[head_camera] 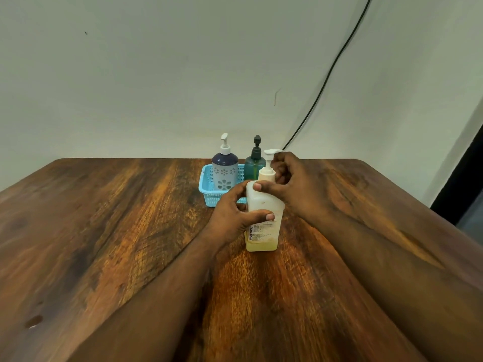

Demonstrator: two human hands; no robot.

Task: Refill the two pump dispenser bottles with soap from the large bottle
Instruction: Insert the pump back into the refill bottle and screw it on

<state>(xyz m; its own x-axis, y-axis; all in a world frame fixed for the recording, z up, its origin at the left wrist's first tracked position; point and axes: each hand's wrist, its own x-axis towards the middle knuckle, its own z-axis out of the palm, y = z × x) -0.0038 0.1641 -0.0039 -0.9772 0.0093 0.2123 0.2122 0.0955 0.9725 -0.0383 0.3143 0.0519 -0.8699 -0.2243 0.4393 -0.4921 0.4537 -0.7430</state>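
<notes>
The large translucent white bottle (264, 205) stands upright on the wooden table (117, 231), with a little yellowish soap at its bottom. My left hand (232, 215) wraps around its body. My right hand (292, 184) grips its neck and white pump cap (269, 163). Behind it, a light blue basket (207, 182) holds two pump dispensers: a navy and pale blue one with flower cut-outs (224, 168) on the left, and a teal one with a black pump (253, 165) on the right, partly hidden by the large bottle.
A black cable (329, 74) runs down the white wall behind the table. A dark doorway or frame (465, 178) stands at the far right. Bare wood stretches left and front of the bottles.
</notes>
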